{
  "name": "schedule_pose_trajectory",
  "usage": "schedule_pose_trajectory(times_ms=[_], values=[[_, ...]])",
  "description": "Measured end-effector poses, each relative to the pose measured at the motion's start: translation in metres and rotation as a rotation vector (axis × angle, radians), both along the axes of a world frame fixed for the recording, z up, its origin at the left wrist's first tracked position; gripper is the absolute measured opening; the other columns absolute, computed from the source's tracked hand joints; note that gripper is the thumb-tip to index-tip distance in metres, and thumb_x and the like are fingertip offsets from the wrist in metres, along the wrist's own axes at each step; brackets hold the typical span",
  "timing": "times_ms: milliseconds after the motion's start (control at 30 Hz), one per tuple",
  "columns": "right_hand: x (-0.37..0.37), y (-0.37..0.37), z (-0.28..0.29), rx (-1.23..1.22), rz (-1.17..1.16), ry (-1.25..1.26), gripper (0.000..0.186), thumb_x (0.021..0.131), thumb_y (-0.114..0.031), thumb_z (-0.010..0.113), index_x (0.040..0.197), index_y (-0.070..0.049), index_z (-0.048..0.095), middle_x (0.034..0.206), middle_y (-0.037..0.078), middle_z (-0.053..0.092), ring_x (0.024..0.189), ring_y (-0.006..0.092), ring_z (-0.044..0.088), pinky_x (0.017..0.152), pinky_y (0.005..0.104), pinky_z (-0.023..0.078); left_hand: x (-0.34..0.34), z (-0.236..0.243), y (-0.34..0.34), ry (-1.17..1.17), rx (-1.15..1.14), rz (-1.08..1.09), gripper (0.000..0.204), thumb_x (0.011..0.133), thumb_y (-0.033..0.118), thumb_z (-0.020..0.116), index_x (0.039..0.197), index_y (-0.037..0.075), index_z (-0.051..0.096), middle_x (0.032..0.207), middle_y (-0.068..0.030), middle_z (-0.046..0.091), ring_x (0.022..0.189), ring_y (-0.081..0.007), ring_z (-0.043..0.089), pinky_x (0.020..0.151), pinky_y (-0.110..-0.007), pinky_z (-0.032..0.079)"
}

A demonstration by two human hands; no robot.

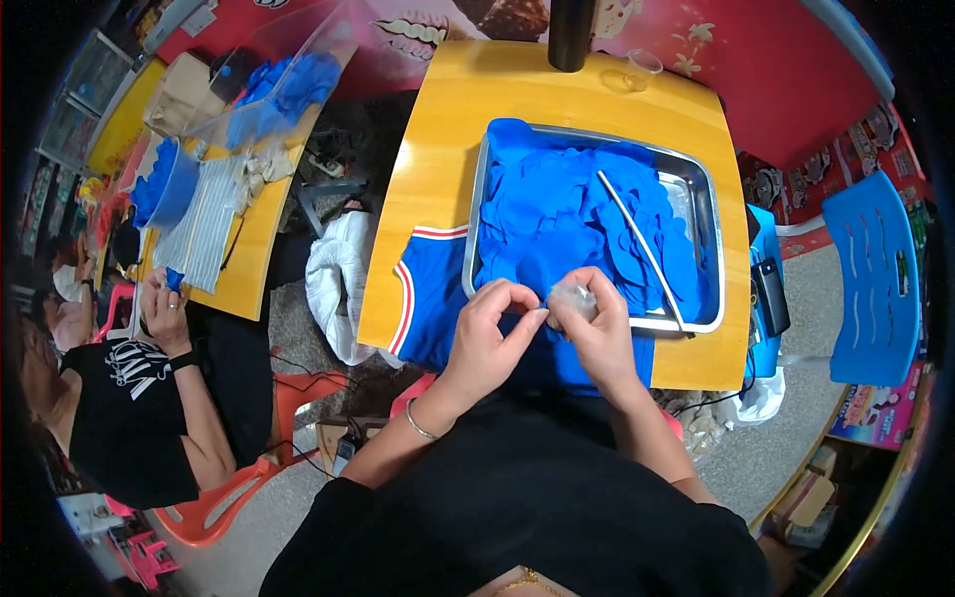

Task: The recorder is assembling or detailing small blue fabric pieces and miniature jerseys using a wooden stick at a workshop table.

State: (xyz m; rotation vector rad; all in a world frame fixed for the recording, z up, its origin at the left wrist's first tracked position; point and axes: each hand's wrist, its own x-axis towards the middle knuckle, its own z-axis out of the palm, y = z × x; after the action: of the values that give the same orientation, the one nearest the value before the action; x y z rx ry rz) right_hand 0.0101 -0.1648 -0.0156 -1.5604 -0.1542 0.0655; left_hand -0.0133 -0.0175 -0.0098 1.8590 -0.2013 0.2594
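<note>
1. Two hands meet over the near edge of the yellow wooden table, both pinching one small clear plastic bag.
2. Left hand: thumb and forefinger pressed together on the bag's left edge, other fingers curled in loosely; a thin metal bracelet sits on the wrist.
3. Right hand: fingers closed around the bag's right side, bag crumpled and partly hidden by them; cannot tell if anything is inside.
4. Bag sits between the two hands, just in front of the near rim of the metal tray, held above the blue cloth with red-white trim that lies flat under the hands and tray.
5. Tray is filled with a heap of blue gloves; a thin pale stick lies diagonally across them, reaching the near right corner.
6. Far table edge: a black cylinder stands upright, a clear plastic cup just to its right.
7. Right of the table: a blue plastic chair, well apart from the hands.
8. Left: another person in a black shirt at a second yellow table with a blue bowl and more blue gloves in a clear bag.
</note>
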Motion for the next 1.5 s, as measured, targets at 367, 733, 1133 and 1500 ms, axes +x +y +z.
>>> schedule_pose_trajectory(times_ms=[367,733,1133,1500], values=[[-0.005,0.002,0.022,-0.155,0.106,-0.139,0.032,0.076,-0.004,0.065,0.105,-0.001,0.051,0.092,0.004,0.058,0.083,0.0095,0.054,0.074,0.0241,0.045,0.003,-0.017,0.010,-0.042,-0.118,-0.067,0.009,0.085,0.002,0.055,0.091,0.002,0.047,0.101,-0.0059,0.042,0.091,-0.0083,0.044,0.077,-0.023,0.038],[-0.005,-0.002,0.026,0.188,0.107,0.186,0.041,0.077,0.000,0.061,0.115,-0.002,0.045,0.095,0.004,0.054,0.086,0.0092,0.054,0.076,0.0228,0.045,0.001,-0.017,0.004,-0.014,-0.131,-0.062,0.027,0.075,0.010,0.071,0.093,0.005,0.051,0.103,-0.0116,0.044,0.097,-0.0208,0.048,0.076,-0.027,0.039],[-0.010,-0.020,0.052,0.242,0.367,0.422,0.064,0.074,0.002,0.067,0.129,-0.003,0.036,0.104,0.008,0.052,0.096,0.0132,0.056,0.083,0.0253,0.045,0.004,0.010,0.020,-0.405,0.377,-0.085,0.026,0.062,0.002,0.073,0.084,0.003,0.060,0.105,-0.0103,0.057,0.086,-0.0288,0.055,0.077,-0.037,0.045],[-0.017,-0.030,0.033,-0.524,0.342,-0.211,0.045,0.066,-0.002,0.068,0.108,-0.003,0.052,0.097,0.015,0.059,0.093,0.0323,0.059,0.081,0.0367,0.047,-0.004,-0.002,0.022,0.145,-0.048,-0.290,0.019,0.080,0.012,0.066,0.087,-0.002,0.055,0.076,-0.0106,0.059,0.069,-0.0151,0.056,0.061,-0.028,0.042]])
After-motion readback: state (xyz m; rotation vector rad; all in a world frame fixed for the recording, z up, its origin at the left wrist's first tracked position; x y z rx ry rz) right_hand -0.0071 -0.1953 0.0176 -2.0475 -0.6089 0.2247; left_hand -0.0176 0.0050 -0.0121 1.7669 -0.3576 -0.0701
